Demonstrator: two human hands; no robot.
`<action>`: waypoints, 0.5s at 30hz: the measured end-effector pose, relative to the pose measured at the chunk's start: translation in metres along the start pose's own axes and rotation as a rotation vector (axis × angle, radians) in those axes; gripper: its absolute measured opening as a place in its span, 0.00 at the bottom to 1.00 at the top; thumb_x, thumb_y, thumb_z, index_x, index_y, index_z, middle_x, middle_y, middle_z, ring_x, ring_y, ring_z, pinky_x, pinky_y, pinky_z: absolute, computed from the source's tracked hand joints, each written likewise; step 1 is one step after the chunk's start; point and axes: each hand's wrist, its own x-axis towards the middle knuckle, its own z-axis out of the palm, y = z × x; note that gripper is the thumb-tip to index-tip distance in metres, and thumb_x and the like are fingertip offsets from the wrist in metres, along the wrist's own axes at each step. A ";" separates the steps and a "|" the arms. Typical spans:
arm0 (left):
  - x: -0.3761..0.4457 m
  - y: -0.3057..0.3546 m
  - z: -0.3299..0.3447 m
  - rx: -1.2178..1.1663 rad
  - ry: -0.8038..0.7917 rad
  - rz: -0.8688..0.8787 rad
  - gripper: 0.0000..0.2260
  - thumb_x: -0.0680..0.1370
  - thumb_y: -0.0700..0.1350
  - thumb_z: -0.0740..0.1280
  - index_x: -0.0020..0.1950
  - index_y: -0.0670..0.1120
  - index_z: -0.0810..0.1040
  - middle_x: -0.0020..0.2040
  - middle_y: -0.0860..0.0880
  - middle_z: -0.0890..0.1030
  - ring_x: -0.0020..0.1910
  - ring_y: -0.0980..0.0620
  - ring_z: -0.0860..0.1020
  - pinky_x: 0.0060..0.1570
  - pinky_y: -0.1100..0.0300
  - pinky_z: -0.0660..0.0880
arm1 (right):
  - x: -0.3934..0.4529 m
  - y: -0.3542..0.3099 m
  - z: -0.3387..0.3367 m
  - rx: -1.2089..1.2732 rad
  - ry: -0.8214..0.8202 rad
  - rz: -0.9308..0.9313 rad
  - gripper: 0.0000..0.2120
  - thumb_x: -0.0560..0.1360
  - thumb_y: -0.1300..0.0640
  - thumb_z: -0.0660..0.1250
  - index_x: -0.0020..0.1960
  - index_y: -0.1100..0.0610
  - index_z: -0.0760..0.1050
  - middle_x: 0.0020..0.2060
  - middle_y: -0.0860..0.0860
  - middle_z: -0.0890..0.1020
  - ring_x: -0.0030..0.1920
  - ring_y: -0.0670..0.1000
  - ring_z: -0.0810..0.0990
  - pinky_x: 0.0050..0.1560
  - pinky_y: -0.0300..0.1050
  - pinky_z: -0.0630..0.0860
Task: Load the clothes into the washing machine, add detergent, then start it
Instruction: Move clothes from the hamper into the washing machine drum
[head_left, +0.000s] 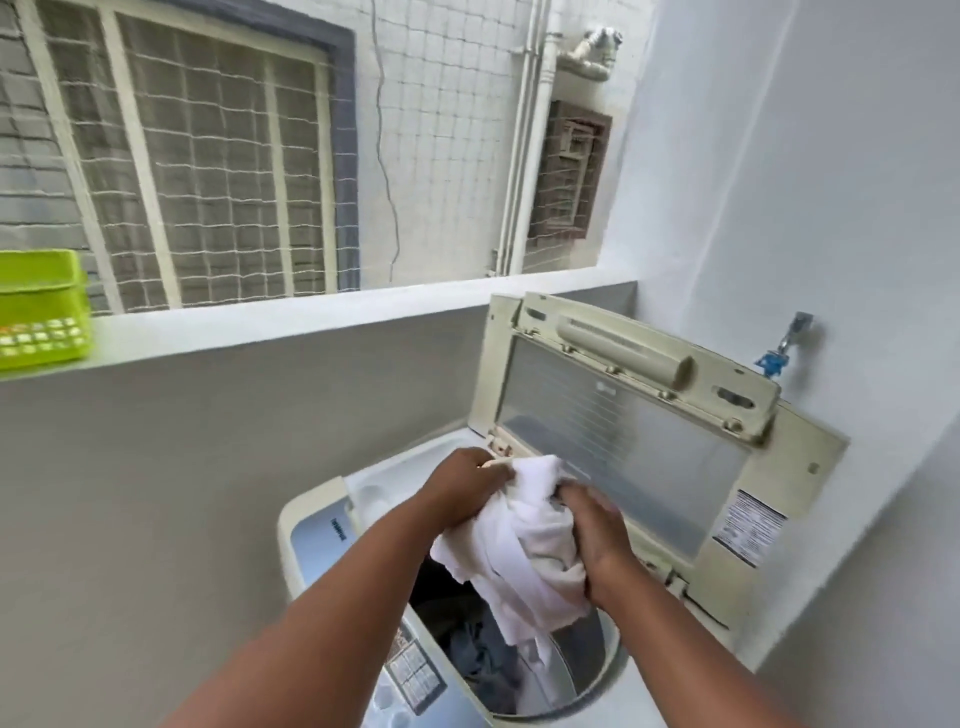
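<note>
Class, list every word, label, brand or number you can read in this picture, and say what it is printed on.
Nothing reads clearly.
Small dark wording on the washing machine's blue control panel: too blurred.
White sticker on the open lid's frame: print too small.
Label panel beside the drum opening: unreadable.

White garment (524, 540), grey clothes (480, 649), cream lid (810, 467), lime-green latticed basket (44, 312).

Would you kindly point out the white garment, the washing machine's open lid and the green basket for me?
white garment (524, 540): head view, on the bunched cloth between the two hands.
open lid (623, 441): head view, on its translucent window panel.
green basket (44, 312): head view, on its front wall, on the ledge.
</note>
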 end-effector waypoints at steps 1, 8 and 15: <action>0.003 -0.012 -0.002 0.025 0.031 -0.012 0.11 0.77 0.52 0.65 0.45 0.44 0.79 0.47 0.46 0.82 0.47 0.48 0.79 0.45 0.58 0.71 | 0.005 0.001 0.005 -0.072 0.025 -0.024 0.07 0.71 0.56 0.68 0.42 0.59 0.83 0.38 0.52 0.85 0.40 0.55 0.81 0.41 0.44 0.75; 0.033 -0.070 0.008 0.232 0.081 -0.077 0.13 0.79 0.56 0.61 0.53 0.49 0.78 0.55 0.48 0.81 0.55 0.47 0.77 0.50 0.57 0.71 | 0.055 0.026 0.026 -0.500 0.039 -0.136 0.07 0.74 0.57 0.65 0.45 0.54 0.83 0.44 0.52 0.85 0.42 0.53 0.80 0.46 0.46 0.76; 0.089 -0.117 0.064 0.418 -0.064 -0.096 0.15 0.80 0.55 0.59 0.60 0.48 0.76 0.61 0.47 0.79 0.59 0.45 0.76 0.55 0.57 0.70 | 0.135 0.097 0.030 -0.870 -0.092 -0.167 0.12 0.77 0.52 0.61 0.54 0.54 0.80 0.52 0.54 0.83 0.52 0.57 0.79 0.49 0.46 0.73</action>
